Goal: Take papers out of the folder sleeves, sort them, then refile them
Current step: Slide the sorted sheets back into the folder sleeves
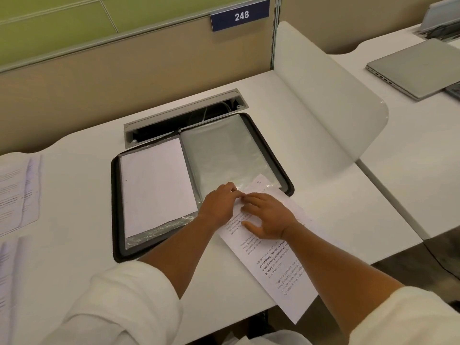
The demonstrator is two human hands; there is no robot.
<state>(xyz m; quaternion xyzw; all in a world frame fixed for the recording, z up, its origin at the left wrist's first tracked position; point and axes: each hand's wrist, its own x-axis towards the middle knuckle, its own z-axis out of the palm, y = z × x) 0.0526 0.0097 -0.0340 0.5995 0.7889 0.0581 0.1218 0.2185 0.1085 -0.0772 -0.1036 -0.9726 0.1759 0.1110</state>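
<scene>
Printed sheet at sleeve mouth

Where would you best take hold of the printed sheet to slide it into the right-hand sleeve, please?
Probably by the printed sheet at its long edges near the sleeve mouth, coming from the near side: its top corner already lies at the empty right sleeve, and its tail overhangs the desk.

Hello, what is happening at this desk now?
A person is working a printed sheet at the bottom opening of the right clear sleeve of an open black folder. The left hand pinches the sleeve edge, and the right hand presses on the sheet. Most of the sheet is outside. The left sleeve holds a white paper. More papers lie at the desk's left edge.
</scene>
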